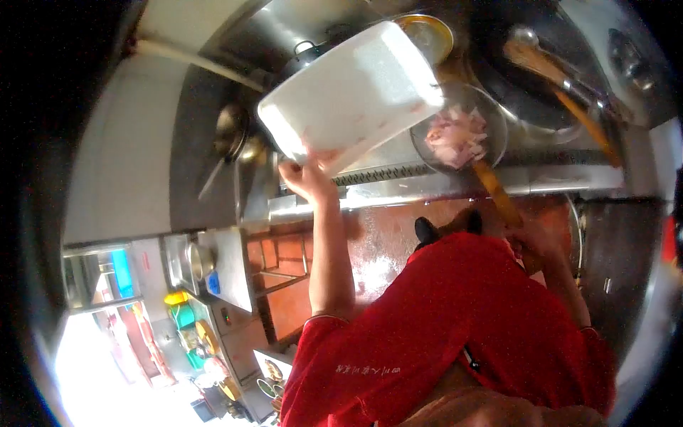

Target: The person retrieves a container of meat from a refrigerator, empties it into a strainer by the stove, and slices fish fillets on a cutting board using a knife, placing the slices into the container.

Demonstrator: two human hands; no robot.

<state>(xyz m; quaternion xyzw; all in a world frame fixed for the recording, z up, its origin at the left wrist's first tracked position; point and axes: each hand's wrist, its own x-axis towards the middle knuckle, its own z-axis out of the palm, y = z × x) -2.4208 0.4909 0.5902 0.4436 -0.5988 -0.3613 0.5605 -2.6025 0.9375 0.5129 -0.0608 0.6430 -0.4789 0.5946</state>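
My left hand (307, 179) grips the near left corner of a white rectangular tub (352, 89), tilted over the stove. Its inside shows only pinkish smears and a few scraps near the lower edge. My right hand (537, 245) is closed around the wooden handle (494, 188) of a round skimmer, blurred in part. Pale pink slices of raw meat (457, 136) lie heaped in the skimmer's round bowl (496, 135). The tub's right corner is close to the skimmer's rim; whether they touch, I cannot tell.
Behind the skimmer is a dark wok (491, 78). A bamboo brush (533, 60) and other long-handled tools lie at the right. A yellow-rimmed bowl (430, 35) stands behind the tub. Ladles (231, 132) are at the left. The stove's metal front edge (398, 196) runs before me.
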